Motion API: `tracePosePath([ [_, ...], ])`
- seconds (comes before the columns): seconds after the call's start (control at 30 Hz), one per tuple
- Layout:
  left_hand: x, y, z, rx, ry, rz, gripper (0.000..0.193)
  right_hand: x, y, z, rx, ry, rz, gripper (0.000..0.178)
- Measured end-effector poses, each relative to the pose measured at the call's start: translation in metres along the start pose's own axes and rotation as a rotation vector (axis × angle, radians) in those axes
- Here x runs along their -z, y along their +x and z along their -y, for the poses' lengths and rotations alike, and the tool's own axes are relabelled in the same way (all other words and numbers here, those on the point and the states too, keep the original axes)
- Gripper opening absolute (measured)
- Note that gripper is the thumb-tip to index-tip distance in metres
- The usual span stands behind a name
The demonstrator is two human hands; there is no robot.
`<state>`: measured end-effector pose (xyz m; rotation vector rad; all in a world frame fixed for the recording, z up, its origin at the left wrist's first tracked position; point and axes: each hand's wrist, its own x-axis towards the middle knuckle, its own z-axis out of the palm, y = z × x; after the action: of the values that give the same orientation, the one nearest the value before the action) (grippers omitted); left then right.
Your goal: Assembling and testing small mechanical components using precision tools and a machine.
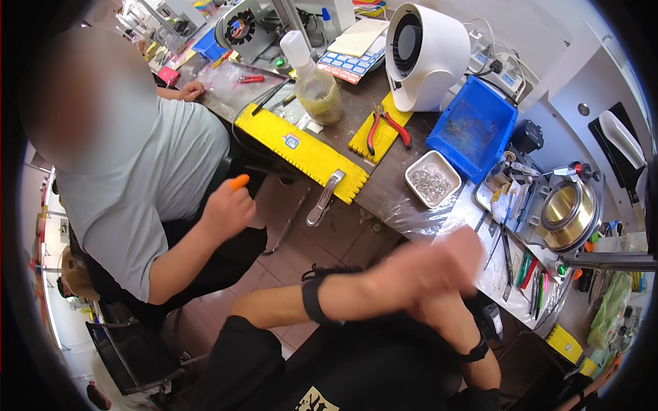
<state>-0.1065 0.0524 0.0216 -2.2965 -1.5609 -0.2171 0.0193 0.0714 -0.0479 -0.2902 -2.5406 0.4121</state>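
My left hand (411, 274) reaches in from the left, with a dark band on its wrist. It meets or overlaps my right hand (439, 308), which comes up from the lower right and has a dark band too. Motion smears both, so their fingers cannot be made out and anything between them is hidden. They are over the near edge of the workbench. Just beyond them lies a plastic sheet (411, 222). A small white dish (433, 178) of clear bits sits past it, beside a blue tray (473, 127).
At left sits a co-worker (147, 185) with an orange-tipped finger. The bench carries a white fan (428, 58), red-handled pliers (384, 130), a spray-type bottle (315, 89) and a yellow strip with a metal clip (325, 198). At right are a brass-coloured round pot (565, 212) and pens (531, 274).
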Motion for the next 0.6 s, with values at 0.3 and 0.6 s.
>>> tracePosePath([
  [0.3,0.073,-0.028,-0.136,-0.629,-0.017,-0.615,0.024,0.064,0.026,-0.015,-0.490,1.063,0.151,0.020],
  [0.6,0.115,-0.030,-0.080,-0.838,0.215,-0.600,0.016,0.059,0.057,0.023,-0.124,1.254,0.428,0.027],
])
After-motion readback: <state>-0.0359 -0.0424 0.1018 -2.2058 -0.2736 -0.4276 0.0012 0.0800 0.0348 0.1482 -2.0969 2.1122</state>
